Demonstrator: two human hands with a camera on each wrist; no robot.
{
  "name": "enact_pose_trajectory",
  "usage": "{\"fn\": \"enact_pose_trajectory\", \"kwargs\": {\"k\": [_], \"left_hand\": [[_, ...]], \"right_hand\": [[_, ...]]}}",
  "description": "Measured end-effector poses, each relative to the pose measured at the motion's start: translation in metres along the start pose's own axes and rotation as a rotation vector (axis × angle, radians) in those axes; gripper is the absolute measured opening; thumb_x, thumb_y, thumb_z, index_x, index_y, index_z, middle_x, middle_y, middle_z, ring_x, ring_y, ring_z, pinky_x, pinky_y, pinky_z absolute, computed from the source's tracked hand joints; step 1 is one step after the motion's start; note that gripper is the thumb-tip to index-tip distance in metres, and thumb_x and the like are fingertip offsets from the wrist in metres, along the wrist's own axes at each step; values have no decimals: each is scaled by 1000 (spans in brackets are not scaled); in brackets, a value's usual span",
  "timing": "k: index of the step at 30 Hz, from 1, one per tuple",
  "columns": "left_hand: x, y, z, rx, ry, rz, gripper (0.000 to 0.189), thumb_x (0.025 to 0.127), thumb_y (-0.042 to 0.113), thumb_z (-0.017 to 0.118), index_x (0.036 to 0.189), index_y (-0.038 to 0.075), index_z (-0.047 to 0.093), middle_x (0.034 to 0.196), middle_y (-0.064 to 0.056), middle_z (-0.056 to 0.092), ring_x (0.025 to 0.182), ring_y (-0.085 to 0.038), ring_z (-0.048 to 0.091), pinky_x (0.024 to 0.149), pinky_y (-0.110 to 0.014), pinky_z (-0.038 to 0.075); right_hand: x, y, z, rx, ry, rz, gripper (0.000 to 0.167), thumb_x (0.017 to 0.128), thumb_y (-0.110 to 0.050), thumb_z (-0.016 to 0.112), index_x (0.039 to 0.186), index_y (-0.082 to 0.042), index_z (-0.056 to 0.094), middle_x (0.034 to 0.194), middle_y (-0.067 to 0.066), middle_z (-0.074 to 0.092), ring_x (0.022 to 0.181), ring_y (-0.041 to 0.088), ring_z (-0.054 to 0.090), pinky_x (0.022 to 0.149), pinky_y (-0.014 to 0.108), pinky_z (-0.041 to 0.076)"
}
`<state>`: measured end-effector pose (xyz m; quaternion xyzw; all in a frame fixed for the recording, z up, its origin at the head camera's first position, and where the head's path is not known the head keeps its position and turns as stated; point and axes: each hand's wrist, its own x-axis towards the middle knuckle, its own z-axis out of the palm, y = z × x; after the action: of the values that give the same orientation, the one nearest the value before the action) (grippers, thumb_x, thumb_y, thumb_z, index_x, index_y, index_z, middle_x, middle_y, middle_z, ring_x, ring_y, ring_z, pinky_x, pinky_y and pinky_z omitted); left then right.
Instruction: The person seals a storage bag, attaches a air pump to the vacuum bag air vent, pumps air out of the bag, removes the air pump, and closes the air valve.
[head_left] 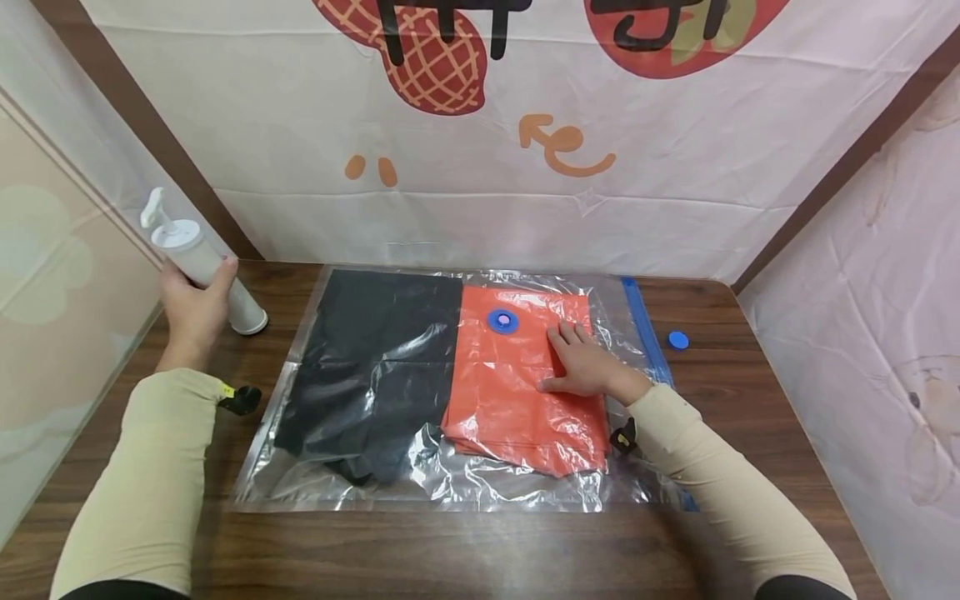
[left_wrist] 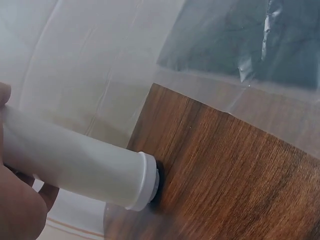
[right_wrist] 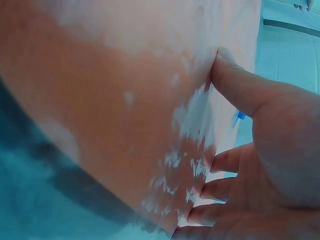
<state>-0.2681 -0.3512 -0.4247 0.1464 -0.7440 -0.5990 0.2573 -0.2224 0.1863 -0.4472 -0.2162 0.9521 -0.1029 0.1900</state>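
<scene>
My left hand (head_left: 197,304) grips a white cylindrical hand pump (head_left: 198,260) with a white handle at its top. The pump leans at the table's left side, its base ring (left_wrist: 143,181) close over the wood. A clear vacuum storage bag (head_left: 517,496) lies flat across the table. Inside it are a folded black cloth (head_left: 375,358) and a folded orange-red cloth (head_left: 502,383). A round blue valve (head_left: 502,321) sits on the bag above the orange-red cloth. My right hand (head_left: 585,362) rests with spread fingers on the bag over that cloth, right of the valve.
A small round blue cap (head_left: 678,340) lies on the brown wooden table (head_left: 480,554), right of the bag. The bag's blue zip edge (head_left: 645,329) runs along its right side. Printed fabric (head_left: 480,167) hangs behind the table and along both sides.
</scene>
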Motion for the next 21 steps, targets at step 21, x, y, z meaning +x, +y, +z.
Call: {"fn": "enact_pose_trajectory", "kwargs": {"k": [21], "left_hand": [[-7, 48, 28, 186, -253, 79, 64, 99, 35, 63, 150, 6, 38, 120, 10, 48, 115, -15, 50, 106, -43, 42]], "right_hand": [[1, 0, 1, -15, -5, -14, 99, 96, -47, 68, 157, 10, 16, 163, 34, 9, 149, 54, 7, 118, 63, 22]]}}
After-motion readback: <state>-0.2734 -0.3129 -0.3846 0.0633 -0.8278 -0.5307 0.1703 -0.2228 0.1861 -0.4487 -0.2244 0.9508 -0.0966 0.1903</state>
